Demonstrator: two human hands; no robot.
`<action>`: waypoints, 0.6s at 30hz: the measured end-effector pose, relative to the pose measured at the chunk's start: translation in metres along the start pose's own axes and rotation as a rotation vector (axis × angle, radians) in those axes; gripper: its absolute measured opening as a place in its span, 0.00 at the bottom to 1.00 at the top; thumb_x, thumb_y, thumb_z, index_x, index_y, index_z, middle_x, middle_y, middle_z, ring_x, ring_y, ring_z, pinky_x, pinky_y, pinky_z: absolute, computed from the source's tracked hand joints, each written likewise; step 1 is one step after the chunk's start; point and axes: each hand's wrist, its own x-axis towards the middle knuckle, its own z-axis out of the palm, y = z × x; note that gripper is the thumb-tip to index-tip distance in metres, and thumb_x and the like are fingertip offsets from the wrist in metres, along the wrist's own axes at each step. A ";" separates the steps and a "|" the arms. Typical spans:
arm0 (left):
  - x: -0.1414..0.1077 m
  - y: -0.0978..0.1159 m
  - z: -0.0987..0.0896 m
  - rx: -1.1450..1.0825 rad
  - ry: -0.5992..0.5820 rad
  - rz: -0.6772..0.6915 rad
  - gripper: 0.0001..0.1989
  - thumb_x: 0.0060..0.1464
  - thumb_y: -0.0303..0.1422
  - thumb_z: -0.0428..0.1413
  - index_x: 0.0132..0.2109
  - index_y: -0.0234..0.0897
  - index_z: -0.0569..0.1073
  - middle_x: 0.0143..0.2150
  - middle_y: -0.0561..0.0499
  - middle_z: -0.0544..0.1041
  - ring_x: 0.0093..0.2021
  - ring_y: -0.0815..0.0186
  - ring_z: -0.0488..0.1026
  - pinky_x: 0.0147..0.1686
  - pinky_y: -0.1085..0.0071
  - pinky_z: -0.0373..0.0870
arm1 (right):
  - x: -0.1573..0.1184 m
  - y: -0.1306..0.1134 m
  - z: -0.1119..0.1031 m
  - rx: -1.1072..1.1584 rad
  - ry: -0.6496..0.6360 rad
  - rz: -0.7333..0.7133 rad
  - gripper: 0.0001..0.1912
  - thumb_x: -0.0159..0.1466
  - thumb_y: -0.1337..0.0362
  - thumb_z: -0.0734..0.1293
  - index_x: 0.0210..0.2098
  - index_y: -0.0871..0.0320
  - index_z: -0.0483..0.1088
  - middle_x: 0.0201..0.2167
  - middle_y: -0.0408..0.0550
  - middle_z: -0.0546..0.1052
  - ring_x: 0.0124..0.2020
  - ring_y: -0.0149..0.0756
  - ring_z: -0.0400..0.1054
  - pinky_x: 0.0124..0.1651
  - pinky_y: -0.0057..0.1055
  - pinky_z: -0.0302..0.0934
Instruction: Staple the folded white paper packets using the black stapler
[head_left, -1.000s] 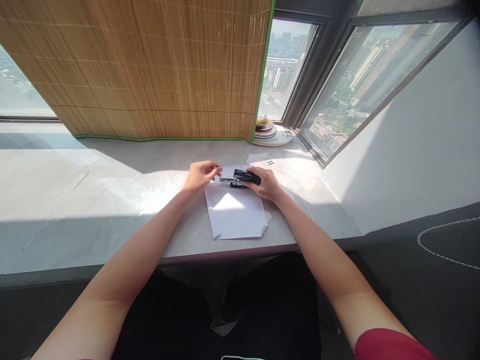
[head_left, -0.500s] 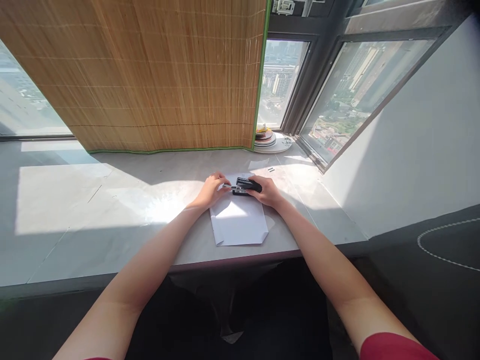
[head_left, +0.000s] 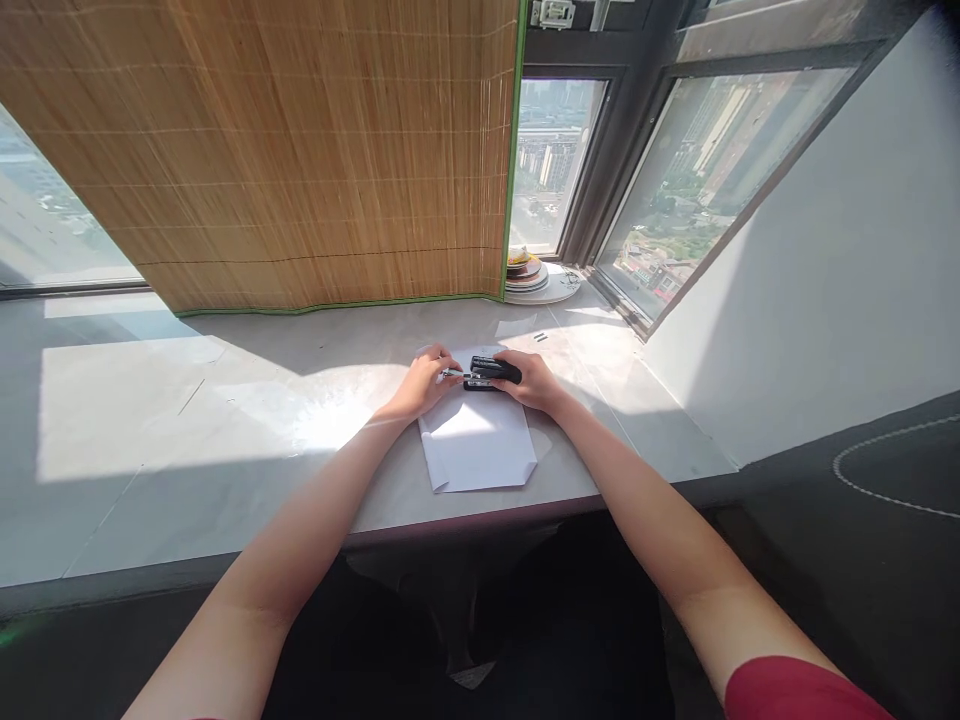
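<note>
My right hand (head_left: 531,380) is closed around a black stapler (head_left: 495,368), whose top arm is lifted apart from its base. At the stapler's left end, my left hand (head_left: 426,382) pinches a small silvery strip (head_left: 453,373). Fingers partly cover this strip, so I cannot tell whether it is a row of staples or a part of the stapler. Beneath the stapler lies white paper (head_left: 480,450) with folded or curled corners at its near edge. Two small dark strips, which look like rows of staples (head_left: 540,337), rest beyond my right hand.
A stack of plates (head_left: 529,275) and a large white plate (head_left: 559,284) stand in the far corner by the window. A bamboo blind (head_left: 337,160) hangs along the back of the pale sill (head_left: 225,500). On the right is a white wall (head_left: 825,250).
The camera view has shifted slightly. Both hands stay at the stapler, with only a slight movement of my left fingers at the silvery strip.
</note>
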 end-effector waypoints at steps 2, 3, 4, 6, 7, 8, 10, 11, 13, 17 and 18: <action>0.000 0.001 -0.002 0.026 -0.010 0.012 0.09 0.65 0.38 0.62 0.47 0.43 0.86 0.51 0.45 0.77 0.50 0.54 0.77 0.52 0.58 0.74 | 0.000 0.000 0.000 0.001 -0.001 0.005 0.19 0.63 0.53 0.76 0.51 0.51 0.79 0.47 0.49 0.85 0.47 0.49 0.80 0.54 0.46 0.73; -0.001 0.000 -0.003 0.037 -0.013 0.021 0.10 0.65 0.39 0.62 0.48 0.43 0.86 0.52 0.45 0.78 0.51 0.54 0.77 0.53 0.58 0.74 | 0.000 0.000 0.000 0.000 -0.002 0.009 0.19 0.63 0.54 0.76 0.51 0.50 0.79 0.47 0.49 0.85 0.48 0.49 0.80 0.55 0.46 0.73; -0.001 0.000 -0.004 0.045 -0.015 0.028 0.10 0.66 0.39 0.62 0.48 0.44 0.86 0.52 0.45 0.78 0.51 0.54 0.77 0.54 0.57 0.73 | -0.001 0.000 0.000 -0.002 -0.006 0.011 0.19 0.63 0.54 0.76 0.52 0.50 0.79 0.48 0.49 0.85 0.48 0.49 0.80 0.55 0.45 0.73; -0.003 -0.003 -0.007 0.042 -0.009 0.033 0.10 0.65 0.40 0.62 0.47 0.45 0.87 0.52 0.45 0.78 0.52 0.54 0.77 0.55 0.57 0.73 | -0.001 -0.001 -0.001 -0.010 -0.013 0.015 0.18 0.63 0.56 0.76 0.52 0.50 0.79 0.48 0.49 0.85 0.49 0.49 0.80 0.56 0.45 0.72; -0.004 -0.005 -0.008 0.032 -0.002 0.032 0.10 0.65 0.40 0.63 0.47 0.45 0.87 0.52 0.46 0.78 0.51 0.54 0.77 0.55 0.56 0.73 | -0.001 0.000 -0.001 -0.014 -0.015 0.016 0.19 0.63 0.57 0.76 0.52 0.50 0.79 0.48 0.48 0.85 0.49 0.49 0.80 0.56 0.45 0.72; -0.005 -0.007 -0.009 0.018 0.007 0.027 0.10 0.65 0.40 0.63 0.47 0.46 0.88 0.51 0.46 0.78 0.51 0.55 0.77 0.55 0.56 0.73 | -0.001 0.000 -0.001 -0.015 -0.016 0.016 0.19 0.63 0.57 0.76 0.53 0.50 0.79 0.48 0.48 0.85 0.49 0.49 0.80 0.56 0.45 0.72; -0.008 -0.011 -0.013 -0.014 0.007 0.019 0.10 0.64 0.40 0.64 0.47 0.47 0.88 0.49 0.46 0.79 0.49 0.56 0.77 0.54 0.57 0.73 | -0.001 0.001 -0.001 -0.008 -0.015 0.014 0.19 0.63 0.58 0.76 0.53 0.50 0.79 0.48 0.49 0.85 0.49 0.48 0.79 0.57 0.45 0.72; -0.009 -0.013 -0.015 -0.029 0.000 0.016 0.10 0.64 0.41 0.64 0.48 0.47 0.88 0.48 0.46 0.80 0.48 0.57 0.76 0.53 0.57 0.74 | -0.001 0.001 -0.001 -0.002 -0.011 0.014 0.19 0.62 0.58 0.76 0.53 0.50 0.79 0.48 0.49 0.84 0.50 0.48 0.79 0.57 0.46 0.72; -0.011 -0.015 -0.019 -0.054 -0.013 0.016 0.11 0.65 0.41 0.64 0.50 0.47 0.88 0.46 0.46 0.81 0.46 0.57 0.76 0.52 0.58 0.74 | -0.001 0.002 0.000 0.009 -0.001 0.020 0.19 0.62 0.58 0.76 0.53 0.51 0.79 0.49 0.49 0.84 0.50 0.49 0.79 0.58 0.47 0.72; -0.011 -0.011 -0.021 -0.079 -0.010 0.040 0.11 0.65 0.41 0.63 0.50 0.46 0.87 0.46 0.45 0.82 0.47 0.56 0.77 0.52 0.58 0.75 | 0.000 0.002 0.000 -0.002 0.002 0.020 0.19 0.62 0.58 0.76 0.52 0.51 0.79 0.48 0.49 0.85 0.49 0.48 0.80 0.57 0.47 0.72; -0.010 -0.009 -0.019 -0.078 -0.009 0.049 0.11 0.65 0.41 0.63 0.49 0.46 0.87 0.46 0.45 0.82 0.47 0.56 0.77 0.52 0.58 0.74 | 0.000 0.002 0.000 -0.007 -0.001 0.012 0.19 0.62 0.58 0.76 0.52 0.51 0.79 0.48 0.49 0.85 0.49 0.48 0.80 0.56 0.46 0.72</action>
